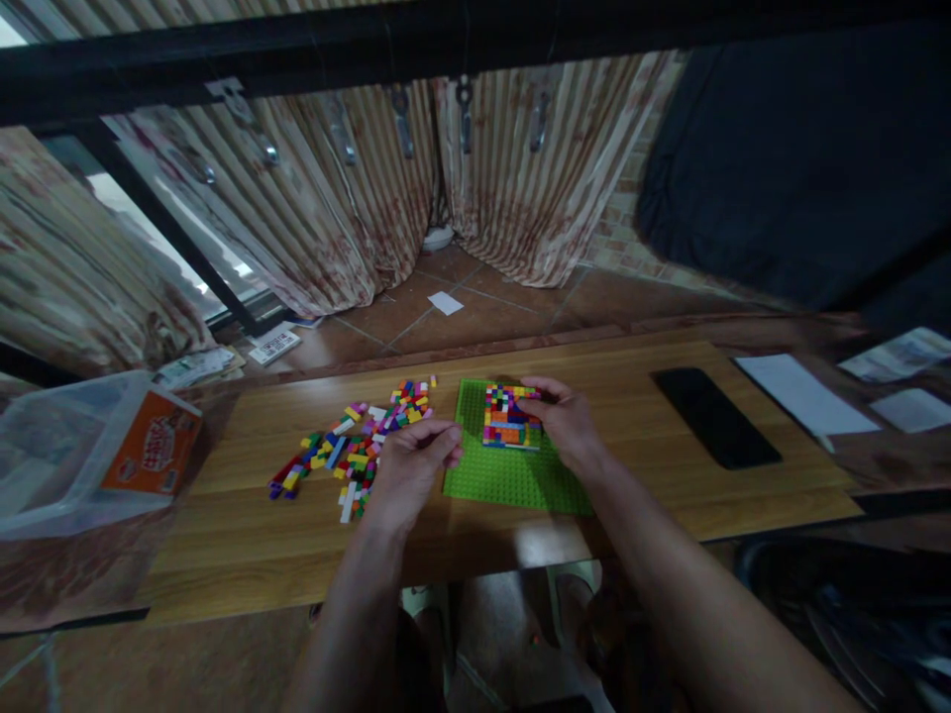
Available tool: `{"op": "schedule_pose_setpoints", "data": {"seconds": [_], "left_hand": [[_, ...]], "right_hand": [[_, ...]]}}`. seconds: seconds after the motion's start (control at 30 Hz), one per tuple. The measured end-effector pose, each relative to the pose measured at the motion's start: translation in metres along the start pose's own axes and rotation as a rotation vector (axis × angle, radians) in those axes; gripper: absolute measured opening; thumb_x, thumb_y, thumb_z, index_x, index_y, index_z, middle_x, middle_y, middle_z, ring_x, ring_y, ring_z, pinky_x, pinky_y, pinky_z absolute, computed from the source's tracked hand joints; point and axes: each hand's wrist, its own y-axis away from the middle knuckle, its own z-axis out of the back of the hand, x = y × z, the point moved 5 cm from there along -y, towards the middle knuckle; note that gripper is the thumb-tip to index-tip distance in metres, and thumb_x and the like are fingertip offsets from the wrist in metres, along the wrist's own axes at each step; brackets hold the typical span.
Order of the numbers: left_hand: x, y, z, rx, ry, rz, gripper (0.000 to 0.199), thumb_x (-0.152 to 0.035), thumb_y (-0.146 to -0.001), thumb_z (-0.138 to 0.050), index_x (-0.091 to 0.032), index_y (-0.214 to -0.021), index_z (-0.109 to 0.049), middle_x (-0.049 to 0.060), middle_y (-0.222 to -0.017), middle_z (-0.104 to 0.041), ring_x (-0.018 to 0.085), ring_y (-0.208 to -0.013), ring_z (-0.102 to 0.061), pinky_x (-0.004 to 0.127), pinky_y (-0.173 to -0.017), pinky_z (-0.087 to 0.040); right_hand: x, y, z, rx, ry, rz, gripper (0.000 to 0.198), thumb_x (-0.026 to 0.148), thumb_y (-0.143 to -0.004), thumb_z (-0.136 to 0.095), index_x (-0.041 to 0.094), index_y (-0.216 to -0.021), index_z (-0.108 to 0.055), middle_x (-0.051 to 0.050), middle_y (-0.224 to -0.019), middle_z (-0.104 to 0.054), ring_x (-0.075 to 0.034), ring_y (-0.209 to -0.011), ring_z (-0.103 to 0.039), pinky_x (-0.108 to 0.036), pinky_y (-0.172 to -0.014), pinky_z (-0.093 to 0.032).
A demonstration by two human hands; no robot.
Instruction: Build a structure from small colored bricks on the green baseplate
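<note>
I am leaning over a wooden table [631, 416] with my hands well apart, and the brick build [511, 417] is sitting on the far part of the green baseplate [505, 480] in front of me. My right hand [563, 420] is coming in from the right, thumb and fingers bending round the build's right side; whether they are pinching one brick or only steadying the whole, I cannot tell. My left hand [417, 458] is hanging at the plate's left edge, beside the heap of loose bricks [361, 458], thumb and fingertips drawing close; I cannot tell whether a small brick is hiding between them. I judge that I am partway through adding bricks to the build and firming them; the next move is calling for a brick lined up with the studs and pressed straight down while the side is being braced. The build is lying square with the plate, a pale strip [512, 448] marking the edge that is facing me, the opposite edge facing the curtains [505, 198]. Its outline is looking nearly square, so I am making out no clear long axis; the plate is apparently running longer from left to right, like the table, though my right arm is covering part of it
</note>
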Motion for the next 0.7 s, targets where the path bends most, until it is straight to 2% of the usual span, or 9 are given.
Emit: {"op": "schedule_pose_setpoints", "data": {"seconds": [0.2, 0.7], "left_hand": [[0.002, 0.002, -0.005, 0.027, -0.015, 0.005, 0.017, -0.028, -0.067, -0.076, -0.014, -0.075, -0.073, 0.000, -0.063, -0.065, 0.009, -0.059, -0.057, 0.022, -0.060, -0.048], [0.004, 0.004, -0.017, 0.036, 0.010, 0.008, 0.019, -0.029, -0.066, -0.077, -0.014, -0.078, -0.075, 0.001, -0.064, -0.068, 0.010, -0.059, -0.059, 0.023, -0.061, -0.047]], "right_hand": [[-0.006, -0.002, -0.002, 0.016, -0.053, -0.076, 0.038, 0.024, -0.049, -0.078, 0.020, -0.087, -0.074, 0.001, -0.076, -0.072, -0.017, -0.069, -0.064, -0.034, -0.073, -0.051], [-0.005, -0.001, -0.004, 0.051, -0.109, -0.089, 0.042, 0.026, -0.046, -0.080, 0.021, -0.087, -0.073, 0.001, -0.075, -0.072, -0.016, -0.067, -0.063, -0.036, -0.075, -0.051]]}}
